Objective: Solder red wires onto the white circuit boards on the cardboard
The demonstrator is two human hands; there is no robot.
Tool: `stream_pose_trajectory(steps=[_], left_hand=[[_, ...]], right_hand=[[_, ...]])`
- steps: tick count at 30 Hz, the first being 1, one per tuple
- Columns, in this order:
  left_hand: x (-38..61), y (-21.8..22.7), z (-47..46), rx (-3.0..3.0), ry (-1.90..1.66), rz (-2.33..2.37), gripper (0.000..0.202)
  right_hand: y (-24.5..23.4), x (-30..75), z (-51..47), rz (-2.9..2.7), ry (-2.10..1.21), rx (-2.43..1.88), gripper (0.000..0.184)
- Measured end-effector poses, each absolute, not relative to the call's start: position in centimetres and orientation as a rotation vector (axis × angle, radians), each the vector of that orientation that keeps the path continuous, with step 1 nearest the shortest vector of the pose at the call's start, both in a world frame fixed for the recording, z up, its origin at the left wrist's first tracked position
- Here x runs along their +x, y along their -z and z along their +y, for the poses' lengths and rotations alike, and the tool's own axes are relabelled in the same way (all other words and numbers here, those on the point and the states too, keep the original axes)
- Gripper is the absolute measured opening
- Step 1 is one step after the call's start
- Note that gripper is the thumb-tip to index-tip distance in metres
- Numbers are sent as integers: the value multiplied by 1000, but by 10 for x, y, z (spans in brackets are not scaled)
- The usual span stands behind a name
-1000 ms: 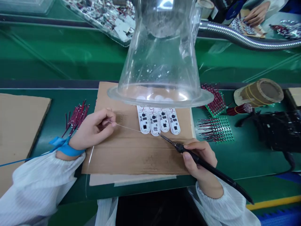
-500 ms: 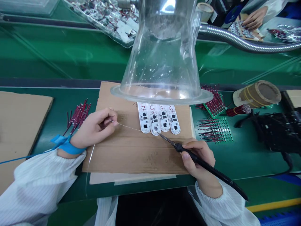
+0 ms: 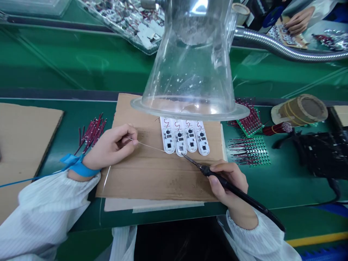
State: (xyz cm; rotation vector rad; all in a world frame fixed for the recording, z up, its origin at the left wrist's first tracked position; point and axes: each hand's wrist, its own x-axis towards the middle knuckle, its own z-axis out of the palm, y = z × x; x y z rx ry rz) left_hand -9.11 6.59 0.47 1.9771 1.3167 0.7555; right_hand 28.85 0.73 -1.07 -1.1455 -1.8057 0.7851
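Note:
Several narrow white circuit boards (image 3: 180, 141) lie side by side on a cardboard sheet (image 3: 157, 177), their upper ends behind the clear hood. My right hand (image 3: 228, 183) grips a soldering iron (image 3: 239, 197) like a pen. Its tip meets the lower end of the second board from the left. Pinched in my left hand (image 3: 116, 145) is a thin solder wire (image 3: 150, 146), which runs to the lower end of that same board. The wire's tail hangs below my left hand. A blue wrist strap (image 3: 81, 168) circles my left wrist.
A clear fume hood (image 3: 190, 79) on a metal hose (image 3: 272, 45) hangs over the boards. Dark red wires (image 3: 92, 132) lie left; green boards with wires (image 3: 258, 150) and a cardboard roll (image 3: 299, 110) lie right. Another person's hand (image 3: 300, 21) works at the far upper right.
The whole view has shifted slightly. Both hands, the iron and the solder wire hold nearly the same positions against the boards.

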Motion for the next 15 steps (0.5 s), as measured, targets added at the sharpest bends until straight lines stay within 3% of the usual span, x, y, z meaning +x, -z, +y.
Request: stream_pose_trajectory(steps=[15], left_hand=[[-92, -4, 64, 1892, -761, 1346, 11]], right_hand=[[14, 290, 3, -1654, -821, -1150, 11]])
